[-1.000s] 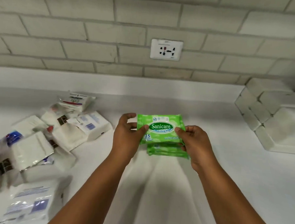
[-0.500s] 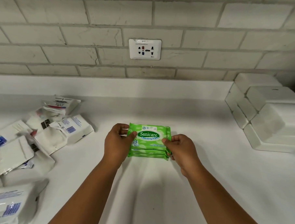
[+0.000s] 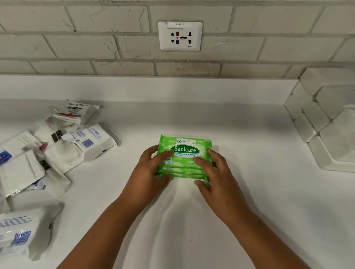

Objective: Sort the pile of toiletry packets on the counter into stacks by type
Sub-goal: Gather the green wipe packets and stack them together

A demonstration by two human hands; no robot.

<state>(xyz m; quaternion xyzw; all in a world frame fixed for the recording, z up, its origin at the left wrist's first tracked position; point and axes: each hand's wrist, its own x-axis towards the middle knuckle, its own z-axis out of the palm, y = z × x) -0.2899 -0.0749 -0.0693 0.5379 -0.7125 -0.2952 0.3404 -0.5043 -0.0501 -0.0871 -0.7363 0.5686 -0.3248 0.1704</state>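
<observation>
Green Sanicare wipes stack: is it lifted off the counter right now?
No. The green Sanicare wipes stack sits on the white counter, with the left hand and right hand touching its sides.

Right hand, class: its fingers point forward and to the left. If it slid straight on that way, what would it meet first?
The right hand already touches the green Sanicare stack, so it would push that first. The left hand holds the opposite side and probably comes next, though depth is unclear.

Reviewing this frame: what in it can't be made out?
- Green packet stack, head view: left hand and right hand cover its sides, so the count is unsure.
- White packet pile, head view: cut by the left edge, overlapping, print mostly too small.
- Socket label: too small.
</observation>
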